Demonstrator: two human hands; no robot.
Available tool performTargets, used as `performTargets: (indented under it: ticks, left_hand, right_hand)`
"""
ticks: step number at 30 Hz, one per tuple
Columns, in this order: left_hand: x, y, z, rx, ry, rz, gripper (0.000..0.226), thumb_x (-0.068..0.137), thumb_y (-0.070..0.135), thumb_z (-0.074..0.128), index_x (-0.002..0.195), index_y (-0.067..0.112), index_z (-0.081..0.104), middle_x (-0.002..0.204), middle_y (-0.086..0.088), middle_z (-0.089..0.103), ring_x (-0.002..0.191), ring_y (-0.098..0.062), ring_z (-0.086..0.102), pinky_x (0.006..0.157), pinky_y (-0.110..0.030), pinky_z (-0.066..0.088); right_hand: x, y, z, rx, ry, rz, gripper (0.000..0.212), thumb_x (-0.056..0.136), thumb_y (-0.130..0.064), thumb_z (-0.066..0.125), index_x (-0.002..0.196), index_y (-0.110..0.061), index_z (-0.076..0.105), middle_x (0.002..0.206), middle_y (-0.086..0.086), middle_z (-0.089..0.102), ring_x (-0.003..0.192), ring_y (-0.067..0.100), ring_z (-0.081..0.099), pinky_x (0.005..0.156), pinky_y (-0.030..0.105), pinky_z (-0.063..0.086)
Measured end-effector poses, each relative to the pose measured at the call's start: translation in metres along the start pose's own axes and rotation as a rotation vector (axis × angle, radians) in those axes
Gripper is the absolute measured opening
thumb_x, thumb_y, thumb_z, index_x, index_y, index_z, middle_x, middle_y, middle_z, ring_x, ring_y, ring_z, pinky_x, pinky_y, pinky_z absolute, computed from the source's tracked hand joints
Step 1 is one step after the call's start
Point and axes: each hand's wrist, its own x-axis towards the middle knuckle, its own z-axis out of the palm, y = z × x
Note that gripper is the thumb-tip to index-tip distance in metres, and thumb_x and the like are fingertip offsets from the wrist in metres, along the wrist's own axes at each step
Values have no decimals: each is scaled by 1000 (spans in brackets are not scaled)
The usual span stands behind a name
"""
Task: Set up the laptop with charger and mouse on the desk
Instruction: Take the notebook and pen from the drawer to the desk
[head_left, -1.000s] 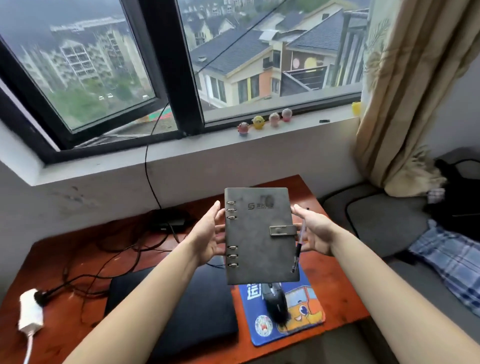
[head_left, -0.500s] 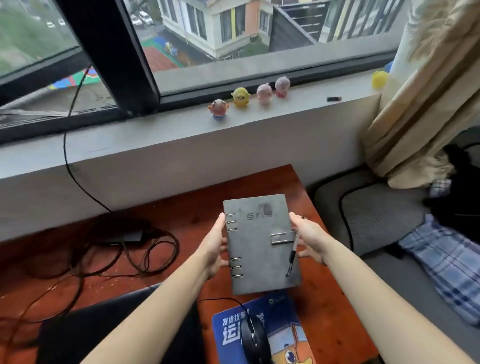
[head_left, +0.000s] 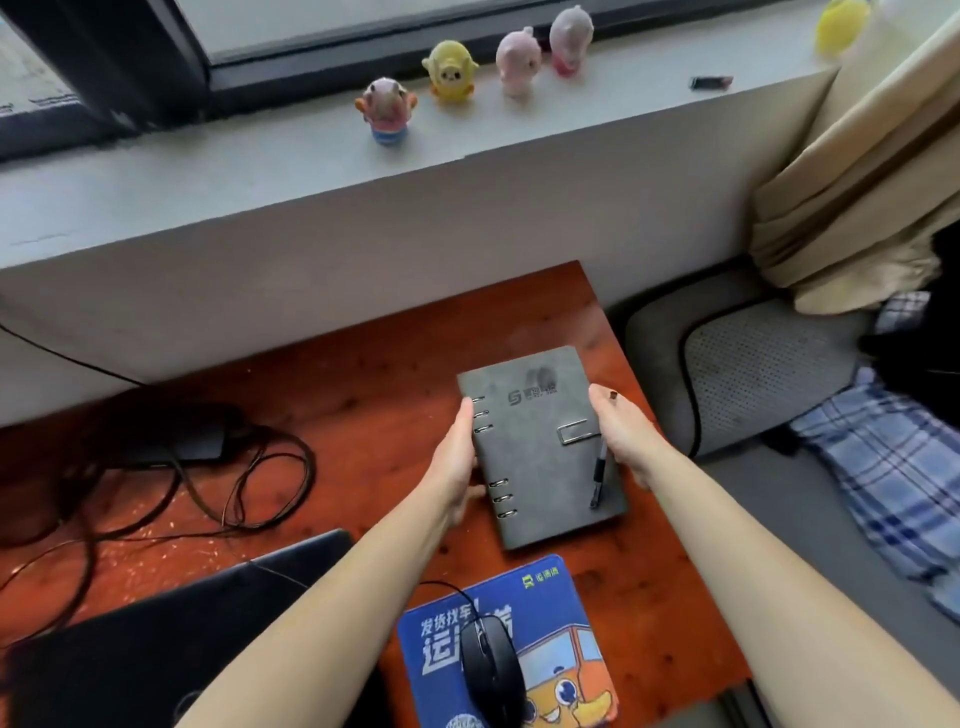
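Note:
Both hands hold a grey ring-bound notebook (head_left: 535, 457) by its long edges, low over the back right corner of the red-brown desk (head_left: 374, 395). My left hand (head_left: 457, 457) grips the ringed spine side and my right hand (head_left: 621, 431) grips the clasp side, next to a pen (head_left: 598, 478) clipped there. The closed black laptop (head_left: 156, 634) lies at the front left. A black wired mouse (head_left: 491, 670) sits on a blue mouse pad (head_left: 550, 597) at the front. The black charger brick (head_left: 182, 441) lies at the back left among tangled cables (head_left: 270, 483).
A grey window sill (head_left: 208, 171) above the desk carries several small toy figures (head_left: 449, 73). A beige curtain (head_left: 857, 182) hangs at the right. Right of the desk are a grey cushion (head_left: 753, 364) and a plaid cloth (head_left: 893, 478).
Both hands have carried the notebook down and away from me, from chest height to just above the desk's back right corner. The view has tilted downward.

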Motion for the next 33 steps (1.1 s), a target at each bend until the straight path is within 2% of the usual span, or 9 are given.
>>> performTargets:
  ticks: [5,9,11,14,17,22,26,29,33]
  left_hand:
    - [-1,-11,5,34,20,72,52,101,63,27,104,31,67,96,20,73,89,0,68,88,-32,50]
    - [-6,-35,7,263,3,111,80,95,74,27,158,27,20,160,16,22,144,-5,33,119,-30,26]
    - [-5,-37,7,252,-6,106,85,92,78,28,159,28,13,156,20,24,140,-1,33,118,-27,23]
    - [4,-32,1,172,-90,96,79,89,82,19,147,33,44,141,19,55,116,9,56,107,-25,36]
    - [-5,-21,-7,149,-78,61,85,90,80,15,146,26,49,147,11,52,138,-8,43,121,-38,23]
    - [-39,-4,-37,249,204,166,72,101,64,17,149,18,44,157,-4,40,145,-22,35,122,-44,22]
    - [-74,-20,-80,757,380,331,54,109,36,21,154,8,31,161,-10,32,149,-22,27,120,-31,16]
    - [-99,-55,-118,848,520,397,61,105,47,29,157,14,27,165,-9,21,153,-21,15,124,-38,13]
    - [-119,-104,-155,937,693,364,64,103,46,39,155,11,26,164,-13,12,150,-30,16,120,-47,23]
  right_hand:
    - [9,13,3,-40,-15,-64,51,87,-67,34,103,-28,64,117,-2,68,112,19,60,101,39,48]
    - [-6,20,6,-120,-42,-125,72,95,-63,36,148,-17,49,155,-2,46,146,17,38,124,37,24]
    - [-11,25,7,-177,-35,-132,56,106,-45,38,154,-14,39,163,-4,29,152,13,25,122,27,15]
    - [-9,34,5,-107,-6,-124,50,107,-38,42,151,-14,44,162,-3,32,150,13,28,115,19,17]
    - [-14,34,5,32,92,-59,42,101,-51,45,126,-23,66,137,4,63,130,26,55,113,40,39]
    - [-54,10,1,-337,402,-245,50,105,-50,31,116,-16,66,118,21,61,114,40,56,92,41,42]
    - [-72,-12,21,-422,271,-303,59,103,-60,25,106,-20,68,108,17,71,108,39,62,84,41,43]
    - [-74,-18,54,-305,111,-400,29,103,-43,46,99,-21,66,98,9,72,103,34,65,82,34,43]
    - [-80,-5,99,-388,-53,-561,35,101,-37,54,131,-19,60,111,5,57,106,24,59,97,35,43]
